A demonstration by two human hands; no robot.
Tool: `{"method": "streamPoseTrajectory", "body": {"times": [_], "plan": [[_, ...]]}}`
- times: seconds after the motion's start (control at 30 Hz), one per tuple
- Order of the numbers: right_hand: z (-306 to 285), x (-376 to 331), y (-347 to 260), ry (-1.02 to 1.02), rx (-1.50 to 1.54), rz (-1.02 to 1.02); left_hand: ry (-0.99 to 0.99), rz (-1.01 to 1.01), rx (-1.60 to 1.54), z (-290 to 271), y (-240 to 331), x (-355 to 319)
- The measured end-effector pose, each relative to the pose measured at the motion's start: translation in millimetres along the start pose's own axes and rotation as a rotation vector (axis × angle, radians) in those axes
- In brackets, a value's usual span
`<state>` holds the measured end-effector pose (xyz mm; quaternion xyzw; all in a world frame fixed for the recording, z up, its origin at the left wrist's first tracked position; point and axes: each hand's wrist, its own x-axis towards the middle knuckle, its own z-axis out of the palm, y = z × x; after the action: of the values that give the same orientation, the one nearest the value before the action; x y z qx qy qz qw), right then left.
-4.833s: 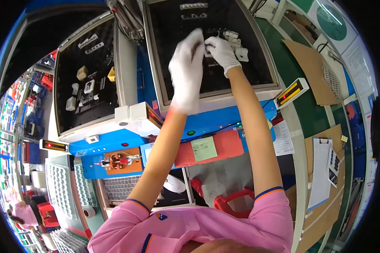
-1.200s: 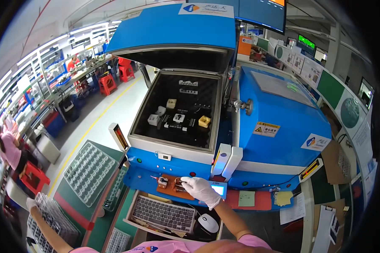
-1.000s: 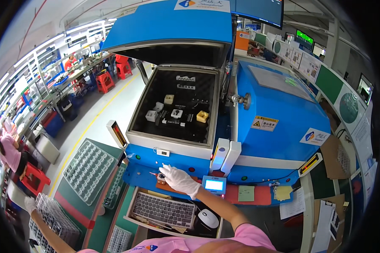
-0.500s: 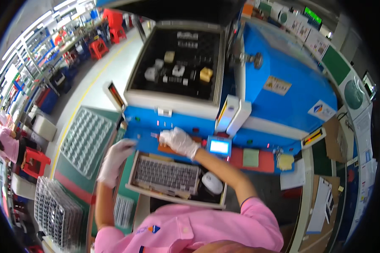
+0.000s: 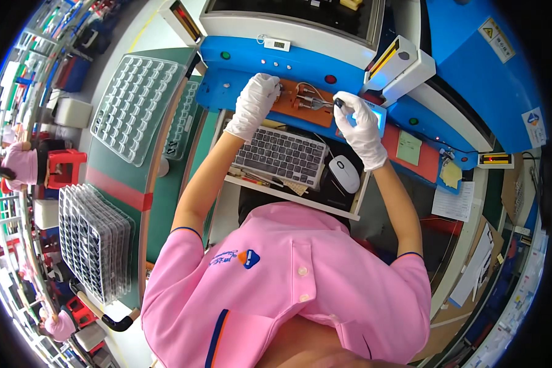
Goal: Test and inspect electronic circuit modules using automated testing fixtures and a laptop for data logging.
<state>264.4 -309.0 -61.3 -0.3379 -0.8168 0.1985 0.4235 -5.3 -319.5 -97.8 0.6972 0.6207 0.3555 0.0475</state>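
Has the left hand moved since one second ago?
Yes: the left hand went from the tray stack, rightward and forward, to the left end of the orange board.

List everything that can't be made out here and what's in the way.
All in the head view:
1. Whatever the left hand may hold at the orange base: hidden behind the hand itself.
2. What the small black piece at the right hand is: too small, partly covered by the grip.
3. Most of the black bed: cut off by the top edge.
4. Whatever lies lower in the tray stack: covered by its top layer.
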Motion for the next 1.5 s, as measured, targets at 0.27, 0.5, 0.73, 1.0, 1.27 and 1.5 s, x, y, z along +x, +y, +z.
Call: {"method": "streamPoseTrajectory", "body": {"times": [0.27, 0.5, 0.73, 1.0, 1.27, 1.5], "plan": [[2.1, -18.6, 11.6, 0.06, -0.035, -0.001, -0.158, -0.092, 0.303, 5.1, 6.2, 5.4], [16.6, -10.4, 12.7, 0.054, 0.054, 0.098, -0.021, -0.039, 0.432, -17.9, 29.3, -3.2], [59.6, 22.9, 1.2, -0.093, 0.367, 0.26, -0.079, -0.027, 0.499, -11.2, 17.8, 5.4], [59.3, 151.4, 12.2, 0.026, 0.468, 0.155, 0.279, 0.257, 0.277, -61.1, -1.6, 126.5], [78.2, 339.7, 115.6, 0.517, 0.23, 0.478, 0.413, 0.457, 0.238, 33.3, -38.3, 339.5], [92.2, 349.1, 173.6, 0.336, 0.087, 0.512, -0.098, 0.266, 0.175, 47.8, -52.8, 352.3]]}}
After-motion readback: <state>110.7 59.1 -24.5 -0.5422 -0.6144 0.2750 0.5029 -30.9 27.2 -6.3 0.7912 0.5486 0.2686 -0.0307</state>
